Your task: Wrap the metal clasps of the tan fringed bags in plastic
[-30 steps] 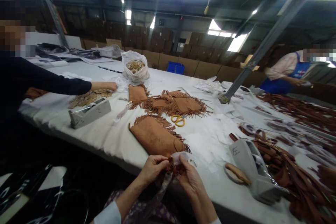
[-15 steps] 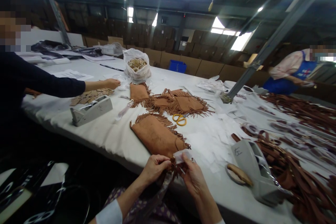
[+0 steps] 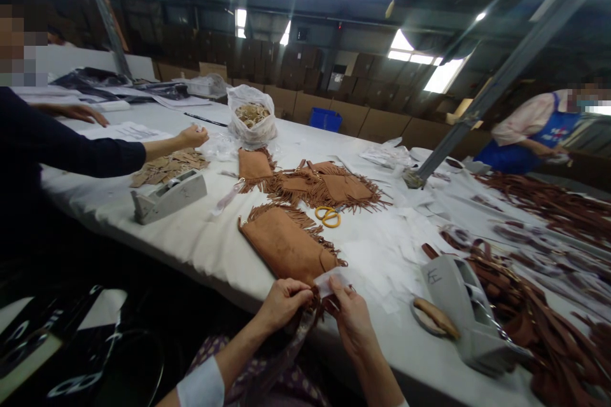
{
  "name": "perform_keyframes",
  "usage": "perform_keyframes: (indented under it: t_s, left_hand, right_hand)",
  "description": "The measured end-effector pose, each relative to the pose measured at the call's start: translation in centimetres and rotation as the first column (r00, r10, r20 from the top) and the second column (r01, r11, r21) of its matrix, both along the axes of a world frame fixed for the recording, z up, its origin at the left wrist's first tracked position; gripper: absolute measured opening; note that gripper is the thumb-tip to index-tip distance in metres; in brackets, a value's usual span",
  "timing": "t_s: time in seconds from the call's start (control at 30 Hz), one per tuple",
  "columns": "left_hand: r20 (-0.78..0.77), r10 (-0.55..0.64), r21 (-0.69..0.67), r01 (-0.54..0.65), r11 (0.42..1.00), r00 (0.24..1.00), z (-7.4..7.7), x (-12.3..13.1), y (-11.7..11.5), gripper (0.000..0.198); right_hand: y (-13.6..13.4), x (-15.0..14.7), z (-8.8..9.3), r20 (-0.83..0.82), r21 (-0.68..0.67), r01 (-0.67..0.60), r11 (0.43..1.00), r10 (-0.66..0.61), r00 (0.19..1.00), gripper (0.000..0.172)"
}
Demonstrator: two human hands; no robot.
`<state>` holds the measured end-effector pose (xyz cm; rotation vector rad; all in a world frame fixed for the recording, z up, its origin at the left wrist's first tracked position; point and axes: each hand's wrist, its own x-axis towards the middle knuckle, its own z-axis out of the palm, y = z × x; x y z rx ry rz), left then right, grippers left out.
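Observation:
At the table's near edge my left hand (image 3: 285, 304) is closed, pinching the end of a brown strap (image 3: 312, 301). Below the hands this strap hangs toward my lap, seemingly in clear or pale wrapping. Between the thumb and fingers of my right hand (image 3: 352, 313) is a small sheet of white tissue paper (image 3: 326, 282), held against the strap end. Just beyond both hands lies a brown fringed suede bag (image 3: 286, 238). Yellow-handled scissors (image 3: 328, 216) rest behind that bag. The exact hold on the strap is partly hidden by my fingers.
More fringed bags (image 3: 341, 186) lie mid-table. Tape dispensers (image 3: 470, 311) (image 3: 169, 196) stand at right and left. Brown straps (image 3: 534, 311) pile up at right, near a metal post (image 3: 453, 95). A co-worker's arm (image 3: 95, 149) reaches in from the left; another person (image 3: 529, 127) works at far right.
My hands keep nearly the same hold on the strap and tissue paper. The left co-worker's hand has drawn back leftward, and their other hand now shows. The view has shifted slightly.

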<state>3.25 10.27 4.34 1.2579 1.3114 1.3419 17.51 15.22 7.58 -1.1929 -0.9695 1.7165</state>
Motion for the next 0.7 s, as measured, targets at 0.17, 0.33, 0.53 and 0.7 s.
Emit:
perform_keyframes:
  t_s: [0.17, 0.33, 0.53, 0.7]
  left_hand:
    - [-0.049, 0.032, 0.006, -0.031, 0.999, 0.998, -0.1, -0.1, -0.1, 0.026]
    - [-0.146, 0.073, 0.014, -0.071, 0.997, 0.987, -0.4, -0.1, -0.1, 0.030]
    - [-0.240, 0.049, 0.073, -0.032, 0.997, 0.970, 0.1, -0.1, -0.5, 0.030]
    - [-0.440, 0.183, 0.131, -0.138, 0.982, 0.879, 0.0, -0.7, -2.6, 0.031]
  right_hand:
    - [0.0, 0.0, -0.4, 0.240, 0.194, -0.099, 0.976, 0.050, 0.969, 0.045]
    - [-0.6, -0.1, -0.2, 0.474, 0.266, -0.226, 0.937, 0.077, 0.877, 0.048]
    - [-1.0, -0.1, -0.9, 0.520, 0.312, -0.211, 0.926, 0.019, 0.854, 0.042]
    - [-0.9, 0.1, -1.4, 0.538, 0.297, -0.209, 0.932, 0.018, 0.843, 0.045]
